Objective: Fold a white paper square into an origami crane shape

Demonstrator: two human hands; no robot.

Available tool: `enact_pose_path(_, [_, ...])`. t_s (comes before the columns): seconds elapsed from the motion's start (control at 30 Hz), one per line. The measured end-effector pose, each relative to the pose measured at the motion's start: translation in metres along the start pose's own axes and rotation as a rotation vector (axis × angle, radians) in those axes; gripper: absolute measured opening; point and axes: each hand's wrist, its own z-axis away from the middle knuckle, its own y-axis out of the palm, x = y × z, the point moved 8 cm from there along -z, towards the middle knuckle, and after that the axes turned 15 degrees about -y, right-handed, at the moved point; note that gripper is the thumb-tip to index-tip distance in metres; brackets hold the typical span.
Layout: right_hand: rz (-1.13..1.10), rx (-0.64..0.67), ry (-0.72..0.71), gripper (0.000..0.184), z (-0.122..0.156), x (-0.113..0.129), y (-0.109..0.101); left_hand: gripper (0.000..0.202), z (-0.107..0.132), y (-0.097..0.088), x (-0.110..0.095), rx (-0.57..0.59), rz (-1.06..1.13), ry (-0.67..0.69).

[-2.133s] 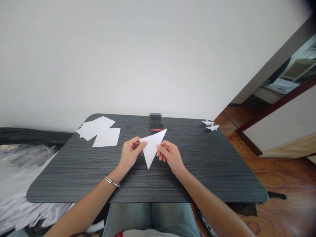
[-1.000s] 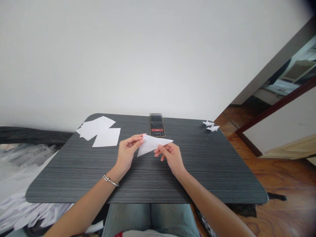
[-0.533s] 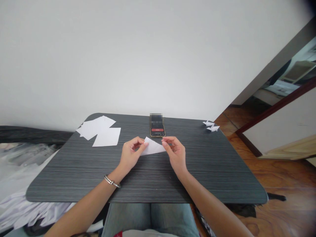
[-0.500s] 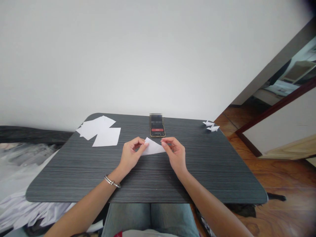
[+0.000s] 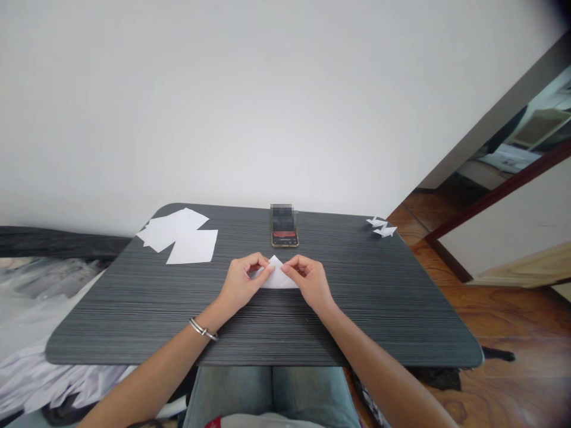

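Observation:
A small white folded paper triangle point(image 5: 279, 277) lies low over the dark striped table point(image 5: 134, 309), near its middle. My left hand point(image 5: 243, 284) pinches the triangle's left side with curled fingers; a metal bangle sits on that wrist. My right hand point(image 5: 309, 282) pinches its right side, fingertips close to the left hand's. Both hands rest on or just above the tabletop, and the paper's lower edge is partly hidden by my fingers.
Several loose white sheets point(image 5: 182, 236) lie at the table's back left. A phone point(image 5: 284, 226) lies at the back centre. Two small folded paper figures point(image 5: 381, 226) sit at the back right corner. Crumpled paper point(image 5: 40, 380) is piled on the floor to the left.
The large triangle held upright has been folded down into a smaller triangle. Both hands have lowered it towards the tabletop and drawn closer together.

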Motion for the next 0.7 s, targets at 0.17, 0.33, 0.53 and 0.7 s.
enact_pose_path(0.17, [0.007, -0.019, 0.021, 0.017, 0.002, -0.003, 0.0, 0.015, -0.003, 0.001, 0.009, 0.036, 0.169, -0.103])
enact_pose_path(0.33, [0.003, -0.021, 0.02, 0.017, 0.001, -0.004, 0.0, 0.023, -0.005, 0.003, 0.013, 0.074, 0.202, -0.122])
enact_pose_path(0.53, [-0.028, -0.016, 0.025, 0.018, 0.002, -0.005, 0.002, 0.024, -0.006, 0.002, 0.018, 0.06, 0.19, -0.132])
enact_pose_path(0.7, [-0.034, -0.014, 0.027, 0.017, 0.002, -0.004, 0.002, 0.024, -0.006, 0.001, 0.02, 0.05, 0.188, -0.147])
